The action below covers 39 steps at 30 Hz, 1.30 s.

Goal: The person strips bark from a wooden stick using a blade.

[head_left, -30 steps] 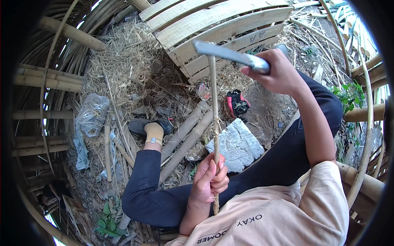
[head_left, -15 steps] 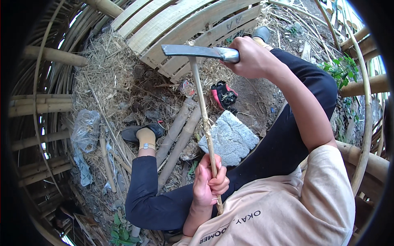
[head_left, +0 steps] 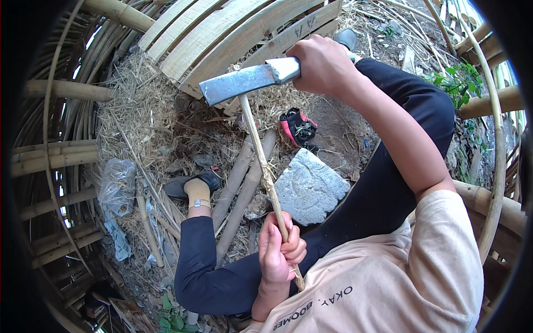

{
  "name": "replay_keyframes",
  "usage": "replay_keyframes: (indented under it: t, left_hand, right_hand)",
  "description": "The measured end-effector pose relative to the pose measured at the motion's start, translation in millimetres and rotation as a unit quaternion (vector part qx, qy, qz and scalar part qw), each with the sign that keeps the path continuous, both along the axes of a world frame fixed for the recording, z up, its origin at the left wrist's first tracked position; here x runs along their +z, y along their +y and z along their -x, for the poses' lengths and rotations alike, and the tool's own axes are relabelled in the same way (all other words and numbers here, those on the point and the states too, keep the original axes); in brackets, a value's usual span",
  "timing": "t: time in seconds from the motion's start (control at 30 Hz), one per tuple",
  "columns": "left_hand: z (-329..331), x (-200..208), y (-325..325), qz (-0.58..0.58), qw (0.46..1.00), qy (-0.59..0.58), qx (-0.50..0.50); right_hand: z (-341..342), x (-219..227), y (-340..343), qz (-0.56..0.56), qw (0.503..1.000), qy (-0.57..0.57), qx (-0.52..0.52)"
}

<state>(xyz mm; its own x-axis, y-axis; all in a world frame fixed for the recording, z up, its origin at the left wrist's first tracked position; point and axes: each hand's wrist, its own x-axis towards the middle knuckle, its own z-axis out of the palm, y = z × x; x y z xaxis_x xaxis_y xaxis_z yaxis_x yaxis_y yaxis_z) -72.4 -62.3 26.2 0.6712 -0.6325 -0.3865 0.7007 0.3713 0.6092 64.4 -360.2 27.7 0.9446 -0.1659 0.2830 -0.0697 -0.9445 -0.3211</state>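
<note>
My left hand [head_left: 281,248] is wrapped round the lower part of a thin wooden stick [head_left: 256,139]. The stick slants up and away, its low end against my shirt. Partway along it is a rough, knobbly patch. My right hand [head_left: 323,65] grips a chopping knife [head_left: 236,83] with a broad, straight grey blade and a metal collar by the grip; my fingers hide most of the handle. The blade lies across the stick near its far end, and its flat side shows. A little pale material [head_left: 235,67] stands just beyond the blade.
A pale stone block [head_left: 312,186] sits between my legs. Near it lie a red and black glove-like item [head_left: 298,126] and two bamboo poles [head_left: 244,183]. A slatted wooden pallet [head_left: 222,33] stands ahead. Straw and a clear plastic bag [head_left: 117,186] are at left; bamboo walls surround me.
My right hand and the knife have moved slightly left, and the blade has turned to show more of its flat side. The stick's far end has tilted left.
</note>
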Motion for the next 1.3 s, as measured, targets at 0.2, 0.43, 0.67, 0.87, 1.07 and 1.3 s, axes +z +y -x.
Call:
replay_keyframes:
  t: [0.2,0.43,0.67,0.87,1.07,1.3]
  left_hand:
    - [-5.0,4.4,1.5,-0.048,0.999,-0.003,0.009]
    - [-1.1,5.6,0.6,-0.057,0.998,-0.017,0.007]
    - [0.1,5.1,-1.1,-0.062,0.998,-0.026,0.006]
    - [0.0,3.5,-1.5,-0.069,0.997,-0.039,0.003]
    - [4.2,7.2,-5.2,-0.035,0.999,-0.025,-0.027]
    - [-10.9,5.5,7.9,-0.043,0.998,-0.030,0.025]
  right_hand:
    - [-4.7,3.9,-0.1,0.031,0.999,-0.029,-0.013]
    - [-6.7,-0.5,-5.2,0.044,0.995,-0.087,-0.012]
    - [-6.4,-6.5,-4.0,0.050,0.993,-0.108,-0.007]
    - [-4.3,-4.5,-6.6,0.058,0.992,-0.110,-0.015]
    - [-22.5,-9.9,-36.2,0.068,0.985,-0.098,-0.129]
    - [-1.9,-10.6,-54.1,-0.017,0.986,-0.108,-0.128]
